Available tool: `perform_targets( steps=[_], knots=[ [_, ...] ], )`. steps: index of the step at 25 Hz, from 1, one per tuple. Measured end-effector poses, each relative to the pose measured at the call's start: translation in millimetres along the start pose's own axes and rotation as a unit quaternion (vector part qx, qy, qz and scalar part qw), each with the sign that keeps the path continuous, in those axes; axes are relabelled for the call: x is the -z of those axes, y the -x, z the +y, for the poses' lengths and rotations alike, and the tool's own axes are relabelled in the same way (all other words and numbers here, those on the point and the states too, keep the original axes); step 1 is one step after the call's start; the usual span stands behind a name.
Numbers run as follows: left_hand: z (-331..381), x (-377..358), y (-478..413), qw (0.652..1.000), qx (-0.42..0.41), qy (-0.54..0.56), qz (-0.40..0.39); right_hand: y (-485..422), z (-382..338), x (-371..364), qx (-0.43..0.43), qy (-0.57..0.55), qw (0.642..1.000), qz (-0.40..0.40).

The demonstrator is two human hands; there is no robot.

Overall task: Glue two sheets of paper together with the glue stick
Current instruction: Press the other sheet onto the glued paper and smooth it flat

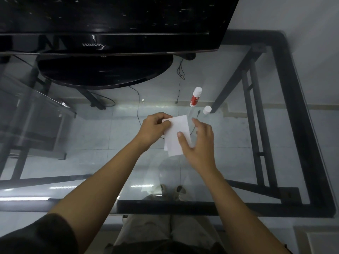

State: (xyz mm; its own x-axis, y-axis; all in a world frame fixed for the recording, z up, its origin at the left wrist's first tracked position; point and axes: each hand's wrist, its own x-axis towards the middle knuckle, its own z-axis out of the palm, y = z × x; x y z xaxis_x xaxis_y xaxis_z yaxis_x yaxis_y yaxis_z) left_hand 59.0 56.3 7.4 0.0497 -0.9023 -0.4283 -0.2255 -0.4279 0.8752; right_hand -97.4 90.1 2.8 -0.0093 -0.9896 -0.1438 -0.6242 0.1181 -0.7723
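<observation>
White paper, two small sheets (176, 136), stacked slightly askew so a second lower edge shows beneath the top one. Location: mid-bench, on or just above the glass bench (229, 162); whether they rest flat or are lifted cannot be told.

Left hand (153, 128): closed in a pinch on the sheets' upper left corner, thumb and fingertips meeting over the paper.

Right hand (199, 145): fingers loosely spread, thumb pressing the top face near the right edge, palm along the lower right corner; holding the sheets, not gripping hard.

Glue stick (196, 97): red-and-white tube, standing uncapped behind the sheets, apart from both hands. Cap (207, 109): white, standing separately just right of the tube.

Other items: black monitor (110, 41) on a round base at the far side; cables visible through the glass.

Handling notes, by judgement: sheets very light, limp, easily creased or slid out of register; glass beneath is slick, so paper may skate when pressed. Best held at opposite corners or edges, then smoothed flat from the centre outward with the palm. With the tube open and set aside, the work appears to be at the aligning and pressing step.
</observation>
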Motion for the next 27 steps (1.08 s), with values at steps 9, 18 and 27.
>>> perform_targets(
  steps=[9,18,27],
  knots=[
    [-14,-5,0,0.998,0.054,-0.011,0.039,-38,8,1,-0.161,-0.1,0.98,-0.061],
    [-24,-12,-14,0.989,0.016,-0.102,0.11,-58,12,-7,-0.183,-0.029,0.982,-0.034],
    [-32,-17,-21,0.982,0.024,-0.142,0.122,-58,15,-13,-0.176,-0.016,0.984,-0.018]
  ],
)
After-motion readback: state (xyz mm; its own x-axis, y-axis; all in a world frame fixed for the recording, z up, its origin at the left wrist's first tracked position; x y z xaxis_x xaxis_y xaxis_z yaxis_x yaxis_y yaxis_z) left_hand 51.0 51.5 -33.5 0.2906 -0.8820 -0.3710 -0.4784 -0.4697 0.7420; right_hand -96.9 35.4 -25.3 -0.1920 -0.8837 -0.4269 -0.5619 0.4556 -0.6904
